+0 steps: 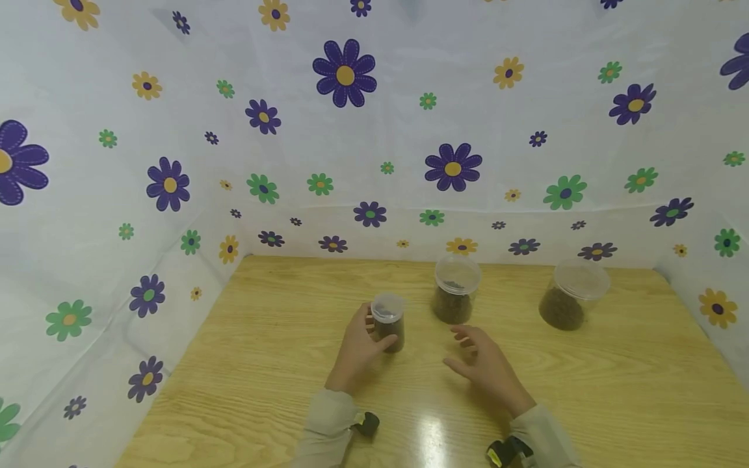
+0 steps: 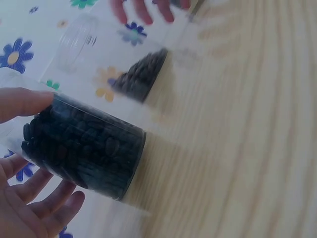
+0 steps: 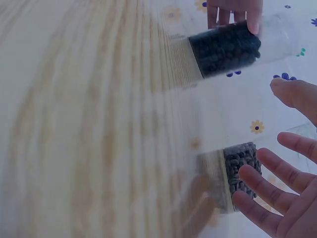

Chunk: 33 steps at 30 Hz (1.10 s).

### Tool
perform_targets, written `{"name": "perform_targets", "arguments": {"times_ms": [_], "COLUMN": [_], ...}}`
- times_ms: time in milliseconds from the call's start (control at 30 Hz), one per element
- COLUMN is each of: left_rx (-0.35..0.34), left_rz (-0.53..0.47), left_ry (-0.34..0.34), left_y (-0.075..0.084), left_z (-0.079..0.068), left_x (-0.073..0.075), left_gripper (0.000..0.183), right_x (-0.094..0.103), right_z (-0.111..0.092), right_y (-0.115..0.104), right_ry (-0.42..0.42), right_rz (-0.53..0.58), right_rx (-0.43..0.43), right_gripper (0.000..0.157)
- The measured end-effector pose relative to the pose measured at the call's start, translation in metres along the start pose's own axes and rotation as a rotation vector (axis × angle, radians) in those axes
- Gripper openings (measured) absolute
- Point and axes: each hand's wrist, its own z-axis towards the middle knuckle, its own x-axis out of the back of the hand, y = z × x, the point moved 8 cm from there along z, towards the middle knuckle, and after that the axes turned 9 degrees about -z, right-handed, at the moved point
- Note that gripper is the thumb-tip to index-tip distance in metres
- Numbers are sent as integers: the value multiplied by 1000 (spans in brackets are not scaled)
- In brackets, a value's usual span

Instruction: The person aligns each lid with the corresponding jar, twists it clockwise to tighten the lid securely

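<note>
In the head view my left hand (image 1: 361, 346) holds a small clear plastic jar (image 1: 389, 327), its thumb across the near side and its fingers round the far left. The jar stands upright, largely filled with dark bean-like pieces (image 2: 84, 146), its pale lid (image 1: 388, 305) on top. To the right, my right hand (image 1: 481, 366) is held over the table with fingers spread and loosely bent, nothing between them. Just beyond it stands a wider clear jar (image 1: 453, 304), part filled with the same sort of dark pieces. The right wrist view shows that hand's fingers (image 3: 277, 196) overlapping a jar.
Another wide lidded jar (image 1: 564, 305) with dark contents stands at the back right. All this is on a light wooden table (image 1: 281, 364). White cloth (image 1: 398, 130) with printed flowers rises behind the table and along both sides.
</note>
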Motion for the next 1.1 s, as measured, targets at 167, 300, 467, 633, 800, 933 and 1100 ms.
{"name": "perform_targets", "arguments": {"times_ms": [167,300,467,633,800,933,1100], "left_rx": [23,15,4,38,68,76,49], "left_rz": [11,52,83,89,90,93,99], "left_ry": [66,103,139,161,179,187,187], "left_y": [-7,-11,-15,-20,-24,-25,-25], "left_z": [4,8,12,15,17,17,14], "left_x": [21,35,47,55,62,67,68], "left_gripper": [64,66,66,66,70,72,83], "right_x": [4,5,6,8,12,11,13], "right_z": [-2,-5,-7,-7,-7,-7,-9], "right_y": [2,4,6,8,10,13,14], "right_ry": [7,3,4,-4,6,13,26], "right_rz": [-3,1,-4,-2,-4,-7,-22], "right_rx": [3,-4,-4,-18,-21,-18,-24], "right_gripper": [55,56,55,54,52,52,52]}}
